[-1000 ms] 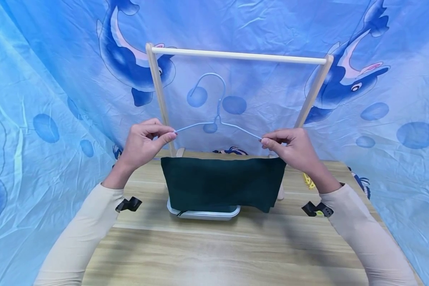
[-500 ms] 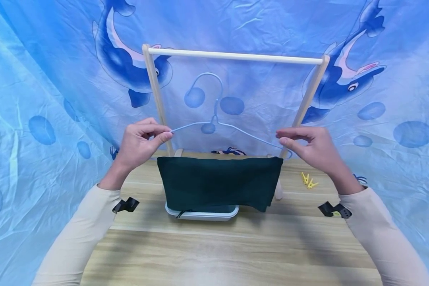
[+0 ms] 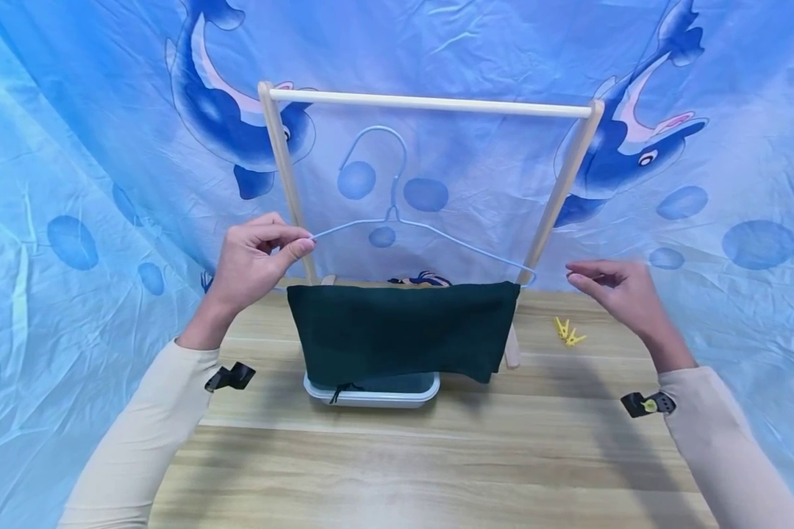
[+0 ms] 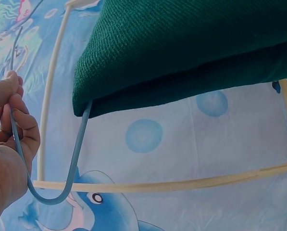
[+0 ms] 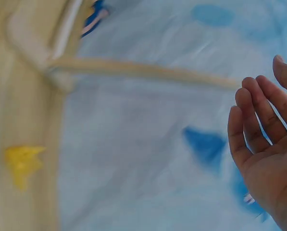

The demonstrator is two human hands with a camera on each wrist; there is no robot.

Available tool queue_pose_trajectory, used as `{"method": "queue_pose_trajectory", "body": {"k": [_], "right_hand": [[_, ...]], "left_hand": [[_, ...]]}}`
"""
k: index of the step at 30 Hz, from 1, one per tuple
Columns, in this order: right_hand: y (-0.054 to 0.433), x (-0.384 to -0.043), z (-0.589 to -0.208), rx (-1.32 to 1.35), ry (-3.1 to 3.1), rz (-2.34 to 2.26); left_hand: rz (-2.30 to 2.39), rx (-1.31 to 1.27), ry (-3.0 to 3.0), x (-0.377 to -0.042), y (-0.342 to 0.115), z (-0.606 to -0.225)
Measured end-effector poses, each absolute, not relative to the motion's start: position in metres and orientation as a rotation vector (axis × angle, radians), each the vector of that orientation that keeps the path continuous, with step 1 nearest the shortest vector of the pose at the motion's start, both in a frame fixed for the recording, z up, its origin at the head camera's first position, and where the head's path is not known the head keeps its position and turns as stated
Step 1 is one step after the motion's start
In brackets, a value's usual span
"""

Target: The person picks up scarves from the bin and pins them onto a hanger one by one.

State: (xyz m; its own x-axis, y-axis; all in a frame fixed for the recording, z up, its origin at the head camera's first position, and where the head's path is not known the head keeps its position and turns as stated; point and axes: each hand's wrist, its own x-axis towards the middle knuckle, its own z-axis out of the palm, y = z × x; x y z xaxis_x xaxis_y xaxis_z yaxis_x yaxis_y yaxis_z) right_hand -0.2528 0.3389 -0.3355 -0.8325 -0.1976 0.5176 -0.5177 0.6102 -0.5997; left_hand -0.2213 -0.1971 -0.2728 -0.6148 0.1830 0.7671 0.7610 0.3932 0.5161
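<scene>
My left hand (image 3: 254,253) pinches the left shoulder of a light blue wire hanger (image 3: 437,233), between thumb and fingers. Over the hanger's lower bar hangs a folded dark green cloth (image 3: 403,330); in the left wrist view the hanger's bent end runs into the fold of the green cloth (image 4: 181,53). My right hand (image 3: 615,290) is apart from the hanger, to the right of its free end, and holds nothing. In the right wrist view the right hand (image 5: 268,139) shows loosely bent fingers with the thumb away from them.
Behind the hanger stands a wooden rack with a white top rail (image 3: 430,104). Under the cloth a white tray (image 3: 384,400) sits on the wooden table (image 3: 397,470). Yellow clothespins (image 3: 569,334) lie at the right. A blue dolphin-print curtain (image 3: 490,44) surrounds the table.
My right hand has let go of the hanger's right shoulder and moved off to the right. The left hand keeps its pinch, and the hanger has stayed nearly in place.
</scene>
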Motion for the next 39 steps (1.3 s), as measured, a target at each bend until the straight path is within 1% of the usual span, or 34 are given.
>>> {"method": "queue_pose_trajectory", "body": {"k": [6,10,13,18,23,28,39], "right_hand": [[0.378,-0.271,-0.391,0.348,-2.574,1.015],[0.396,-0.275,-0.426,0.228,-2.664,0.955],[0.407,-0.279,-0.447,0.216,-2.695,0.926],[0.422,-0.287,-0.473,0.31,-2.708,0.905],[0.431,-0.293,-0.489,0.311,-2.856,0.921],[0.436,-0.297,-0.495,0.313,-2.952,0.906],[0.436,-0.31,-0.5,0.481,-3.022,0.816]], "left_hand": [[-1.189,-0.835,-2.026,-0.223,-0.196,-0.268],[-1.181,-0.829,-2.015,-0.224,-0.196,-0.263],[-1.18,-0.818,-2.013,-0.224,-0.196,-0.261],[-1.173,-0.814,-2.016,-0.223,-0.197,-0.261],[-1.17,-0.82,-2.021,-0.223,-0.196,-0.262],[-1.175,-0.82,-2.026,-0.222,-0.196,-0.263],[-1.15,-0.802,-2.052,-0.222,-0.198,-0.267]]}}
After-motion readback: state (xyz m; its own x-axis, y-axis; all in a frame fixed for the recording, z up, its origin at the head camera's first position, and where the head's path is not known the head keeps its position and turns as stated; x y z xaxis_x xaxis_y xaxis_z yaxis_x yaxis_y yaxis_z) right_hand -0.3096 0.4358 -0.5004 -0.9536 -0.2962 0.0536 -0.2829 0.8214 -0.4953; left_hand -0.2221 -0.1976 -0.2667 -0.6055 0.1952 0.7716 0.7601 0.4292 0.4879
